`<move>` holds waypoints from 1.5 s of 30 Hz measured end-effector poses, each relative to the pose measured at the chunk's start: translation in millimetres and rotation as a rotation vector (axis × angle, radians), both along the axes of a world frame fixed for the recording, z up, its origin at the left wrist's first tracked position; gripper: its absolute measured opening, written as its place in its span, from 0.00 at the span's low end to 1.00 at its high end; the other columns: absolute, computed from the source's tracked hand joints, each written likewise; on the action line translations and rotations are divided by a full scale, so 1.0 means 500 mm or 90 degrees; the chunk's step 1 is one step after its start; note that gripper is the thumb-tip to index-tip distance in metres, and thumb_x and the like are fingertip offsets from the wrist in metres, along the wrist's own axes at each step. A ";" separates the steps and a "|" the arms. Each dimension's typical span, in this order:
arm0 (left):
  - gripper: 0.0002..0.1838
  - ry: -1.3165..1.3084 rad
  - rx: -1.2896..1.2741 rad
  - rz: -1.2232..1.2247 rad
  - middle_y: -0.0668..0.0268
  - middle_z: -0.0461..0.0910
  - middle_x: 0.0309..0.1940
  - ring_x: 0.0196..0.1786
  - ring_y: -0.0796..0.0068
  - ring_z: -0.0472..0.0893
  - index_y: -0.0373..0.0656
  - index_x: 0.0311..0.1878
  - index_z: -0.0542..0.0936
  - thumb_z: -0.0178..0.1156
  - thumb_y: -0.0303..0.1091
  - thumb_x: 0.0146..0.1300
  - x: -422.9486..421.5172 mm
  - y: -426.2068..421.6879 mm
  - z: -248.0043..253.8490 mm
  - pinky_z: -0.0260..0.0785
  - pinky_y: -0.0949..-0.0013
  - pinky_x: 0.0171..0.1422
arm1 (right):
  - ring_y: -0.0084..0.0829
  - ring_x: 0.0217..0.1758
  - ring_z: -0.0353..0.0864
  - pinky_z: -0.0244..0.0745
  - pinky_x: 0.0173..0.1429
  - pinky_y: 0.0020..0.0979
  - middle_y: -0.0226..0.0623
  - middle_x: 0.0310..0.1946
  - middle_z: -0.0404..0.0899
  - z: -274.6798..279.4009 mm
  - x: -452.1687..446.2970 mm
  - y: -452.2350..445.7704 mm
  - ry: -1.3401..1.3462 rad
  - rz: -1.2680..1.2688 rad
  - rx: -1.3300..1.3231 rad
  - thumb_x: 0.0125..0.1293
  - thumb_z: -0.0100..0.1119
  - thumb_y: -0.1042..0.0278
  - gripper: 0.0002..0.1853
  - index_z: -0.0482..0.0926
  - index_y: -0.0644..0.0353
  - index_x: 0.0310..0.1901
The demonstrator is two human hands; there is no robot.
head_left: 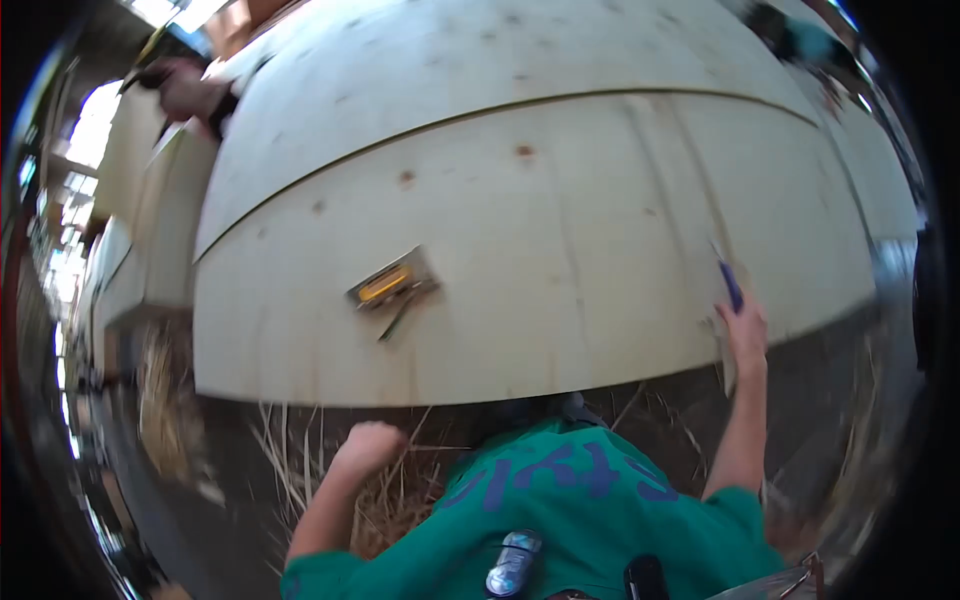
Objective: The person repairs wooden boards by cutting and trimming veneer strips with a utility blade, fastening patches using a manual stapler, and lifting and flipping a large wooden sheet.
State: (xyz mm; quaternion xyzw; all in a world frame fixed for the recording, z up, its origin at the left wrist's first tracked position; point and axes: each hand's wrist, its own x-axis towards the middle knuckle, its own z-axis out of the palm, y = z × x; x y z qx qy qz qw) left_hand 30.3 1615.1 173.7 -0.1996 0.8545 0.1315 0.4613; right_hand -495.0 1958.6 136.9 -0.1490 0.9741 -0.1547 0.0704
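My right hand point(743, 332) is closed around a blue-handled tool point(732, 287) with a narrow metal tip, held over the right part of a large pale wooden panel point(480, 300). The tip points away from me, near a brownish streak in the wood. Under that hand, a thin pale strip point(728, 368) hangs by the panel's front edge. My left hand point(372, 447) is curled into a fist, off the panel and just in front of its near edge; I see nothing in it. Left of centre on the panel lies a flat metal piece with a yellow-orange part point(386, 284), beside a thin dark-green stick point(397, 318).
Another pale panel point(450, 70) adjoins beyond a long dark seam. One person point(190, 95) is at the far left, and another point(810, 45) at the far right. Stacked pale boards point(165, 220) stand at left. Straw-like wood strips point(400, 505) litter the floor near me.
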 end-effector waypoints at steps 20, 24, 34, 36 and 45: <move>0.46 0.527 -0.252 0.169 0.60 0.71 0.65 0.71 0.62 0.66 0.45 0.65 0.69 0.67 0.68 0.51 0.116 -0.461 -0.162 0.55 0.55 0.75 | 0.13 0.25 0.64 0.58 0.29 0.20 0.16 0.27 0.70 -0.042 0.553 -0.321 -0.526 0.066 -0.338 0.67 0.67 0.59 0.14 0.77 0.53 0.49; 0.47 0.446 -0.284 0.307 0.60 0.73 0.60 0.67 0.59 0.70 0.44 0.63 0.70 0.71 0.66 0.47 0.412 -0.630 -0.106 0.58 0.55 0.73 | 0.12 0.30 0.65 0.61 0.34 0.19 0.14 0.29 0.71 -0.050 0.801 -0.438 -0.468 0.163 -0.285 0.63 0.71 0.58 0.18 0.79 0.59 0.49; 0.44 0.534 -0.294 0.379 0.61 0.73 0.54 0.61 0.57 0.71 0.47 0.59 0.71 0.74 0.62 0.44 0.704 -0.810 -0.125 0.62 0.52 0.66 | 0.13 0.25 0.62 0.58 0.29 0.22 0.16 0.24 0.67 0.032 0.979 -0.757 -0.443 0.140 -0.278 0.64 0.68 0.60 0.14 0.79 0.59 0.45; 0.43 0.525 -0.321 0.378 0.61 0.73 0.53 0.61 0.56 0.71 0.47 0.58 0.71 0.74 0.61 0.44 0.764 -0.841 -0.135 0.62 0.52 0.66 | 0.13 0.25 0.63 0.58 0.29 0.21 0.17 0.24 0.68 0.013 0.993 -0.793 -0.516 0.117 -0.309 0.64 0.68 0.59 0.15 0.79 0.58 0.46; 0.34 0.591 -0.381 0.315 0.59 0.73 0.55 0.62 0.54 0.70 0.48 0.63 0.70 0.68 0.53 0.57 1.019 -1.204 -0.225 0.61 0.49 0.67 | 0.17 0.23 0.67 0.66 0.23 0.23 0.27 0.31 0.71 0.001 1.243 -1.028 -0.177 0.063 -0.334 0.79 0.41 0.49 0.22 0.70 0.56 0.61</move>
